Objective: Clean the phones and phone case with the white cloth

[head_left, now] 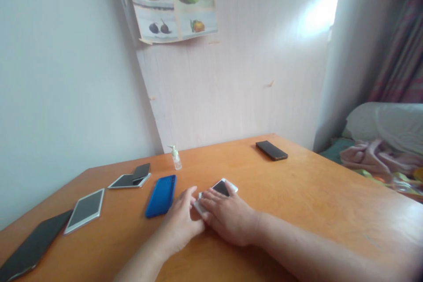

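Note:
A white smartphone (220, 188) with a dark screen lies on the table in front of me, partly covered by my right hand (228, 211). That hand rests flat across the phone with its fingers stretched out; whether anything thin is under them is hidden. My left hand (181, 220) curves around the phone's near left end, thumb on one side and fingers on the other. Just left of my left hand lies a blue phone case (161, 196). Behind the case stands a small clear pump bottle (177, 160) with a pale green top.
Along the left of the wooden table (264, 194) lie a white tablet (86, 211), a dark flat slab (36, 244), and another white-edged device (124, 181) with a small black piece (142, 171) on it. A black phone (271, 150) lies at the far right.

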Demonstrator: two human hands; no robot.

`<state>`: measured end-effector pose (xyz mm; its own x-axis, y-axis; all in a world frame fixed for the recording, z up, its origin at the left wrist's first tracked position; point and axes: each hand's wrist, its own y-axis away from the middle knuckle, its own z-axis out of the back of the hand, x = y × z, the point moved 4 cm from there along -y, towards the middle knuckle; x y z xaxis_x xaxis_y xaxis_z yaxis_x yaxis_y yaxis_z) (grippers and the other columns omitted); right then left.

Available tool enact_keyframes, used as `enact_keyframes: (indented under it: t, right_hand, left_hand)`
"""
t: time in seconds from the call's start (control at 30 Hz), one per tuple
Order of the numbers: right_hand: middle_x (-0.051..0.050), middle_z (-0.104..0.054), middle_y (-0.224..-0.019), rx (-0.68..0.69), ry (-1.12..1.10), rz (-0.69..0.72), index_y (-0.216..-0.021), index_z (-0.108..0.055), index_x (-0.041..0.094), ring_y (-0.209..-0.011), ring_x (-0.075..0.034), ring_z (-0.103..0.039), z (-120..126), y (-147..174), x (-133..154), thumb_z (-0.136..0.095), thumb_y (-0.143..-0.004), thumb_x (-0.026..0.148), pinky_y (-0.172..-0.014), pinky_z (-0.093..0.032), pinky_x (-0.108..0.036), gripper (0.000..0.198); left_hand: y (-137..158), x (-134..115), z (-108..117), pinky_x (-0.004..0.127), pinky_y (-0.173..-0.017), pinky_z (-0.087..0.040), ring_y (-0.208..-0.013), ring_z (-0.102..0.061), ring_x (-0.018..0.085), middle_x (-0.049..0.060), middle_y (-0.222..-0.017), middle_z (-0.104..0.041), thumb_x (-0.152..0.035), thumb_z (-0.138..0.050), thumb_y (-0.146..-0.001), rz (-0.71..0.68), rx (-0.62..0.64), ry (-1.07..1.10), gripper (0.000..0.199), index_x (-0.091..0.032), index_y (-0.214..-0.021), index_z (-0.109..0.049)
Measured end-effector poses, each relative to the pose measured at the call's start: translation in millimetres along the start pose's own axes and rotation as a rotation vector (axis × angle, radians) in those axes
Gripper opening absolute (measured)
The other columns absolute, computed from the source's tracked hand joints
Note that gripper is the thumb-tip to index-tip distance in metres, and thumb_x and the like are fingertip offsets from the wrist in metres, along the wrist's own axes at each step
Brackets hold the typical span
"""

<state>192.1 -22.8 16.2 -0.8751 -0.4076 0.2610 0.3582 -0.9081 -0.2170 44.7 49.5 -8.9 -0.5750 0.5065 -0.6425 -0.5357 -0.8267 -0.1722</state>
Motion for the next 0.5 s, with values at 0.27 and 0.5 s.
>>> enact_keyframes:
  t: [0.27,0.5]
  right_hand:
    - [-0.016,-0.039,-0.15,-0.02,0.115,-0.296,-0.144,-0.04,0.016,-0.141,-0.032,-0.03,0.0,-8.0,-45.1,-0.026,-0.1,0.041,-0.111,0.0,-0.067,0.053]
    - [-0.015,-0.037,-0.152,0.02,0.052,0.029,-0.149,-0.033,0.015,-0.142,-0.03,-0.028,-7.1,7.2,2.9,-0.025,-0.1,0.044,-0.116,-0.017,-0.054,0.058]
  left_hand:
    - [2.4,-5.2,4.0,0.038,-0.099,-0.042,-0.112,-0.057,0.026,0.009,-0.118,-0.06,-0.042,-0.068,-0.069,0.031,0.044,-0.02,0.082,-0.018,-0.14,-0.035]
    - [-1.8,2.4,-0.6,0.037,-0.099,-0.043,-0.11,-0.057,0.025,0.009,-0.116,-0.06,-0.034,-0.068,-0.069,-0.027,0.006,0.002,0.071,-0.018,-0.134,-0.044]
